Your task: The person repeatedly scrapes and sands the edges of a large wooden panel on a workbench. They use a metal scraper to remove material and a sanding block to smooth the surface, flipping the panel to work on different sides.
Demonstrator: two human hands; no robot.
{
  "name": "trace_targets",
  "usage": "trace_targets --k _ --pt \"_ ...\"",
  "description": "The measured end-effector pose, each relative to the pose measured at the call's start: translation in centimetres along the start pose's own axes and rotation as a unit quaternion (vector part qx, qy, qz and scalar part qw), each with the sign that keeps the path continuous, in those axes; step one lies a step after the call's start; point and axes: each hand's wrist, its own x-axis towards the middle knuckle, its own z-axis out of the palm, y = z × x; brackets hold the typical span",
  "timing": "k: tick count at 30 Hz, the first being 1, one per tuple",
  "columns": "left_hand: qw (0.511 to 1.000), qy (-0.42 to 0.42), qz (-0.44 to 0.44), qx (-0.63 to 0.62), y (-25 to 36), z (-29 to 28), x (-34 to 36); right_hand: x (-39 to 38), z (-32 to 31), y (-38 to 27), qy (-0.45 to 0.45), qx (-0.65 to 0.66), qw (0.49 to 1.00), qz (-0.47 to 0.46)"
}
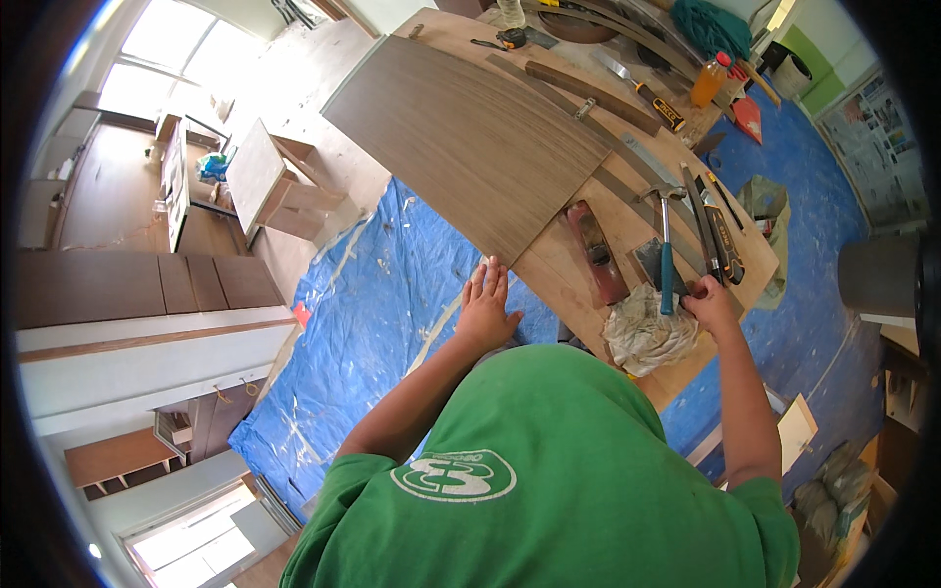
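Note:
My left hand (483, 306) has its fingers stretched out, the tips at the near corner of a brown wood-grain panel (480, 137) lying on the worktable (549, 265). My right hand (713, 302) is closed at the table's right side, its fingers bent; what they grip, if anything, I cannot make out. Beside it are a crumpled whitish cloth (647, 333) and a claw hammer (667, 250) with a teal handle. Just beyond lie a black-and-yellow utility knife (727, 250) and a dark flat blade (701, 220). A reddish hand plane (596, 250) rests left of the hammer.
Farther along the table are a chisel (647, 93), brown edging strips (593, 98), a tape measure (510, 39) and an orange bottle (710, 80). Blue sheeting (382, 294) covers the floor. Unfinished wooden box pieces (284, 186) stand at the left, a dark bin (877, 274) at the right.

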Motion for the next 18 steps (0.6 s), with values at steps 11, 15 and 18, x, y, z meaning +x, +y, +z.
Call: trace_targets --k 11,15,18 --pt "0.952 0.175 0.248 -0.041 -11.0 -7.9 9.5 -4.1 2.2 -5.5 0.084 -0.176 0.98 -0.048" --pt "0.919 0.23 0.313 -0.074 -13.3 -12.0 19.3 -4.0 1.5 -7.0 0.11 -0.213 0.97 -0.034" --pt "0.911 0.222 0.339 -0.076 -13.1 -13.7 25.0 -4.3 0.8 -7.4 0.146 -0.247 0.958 -0.025"
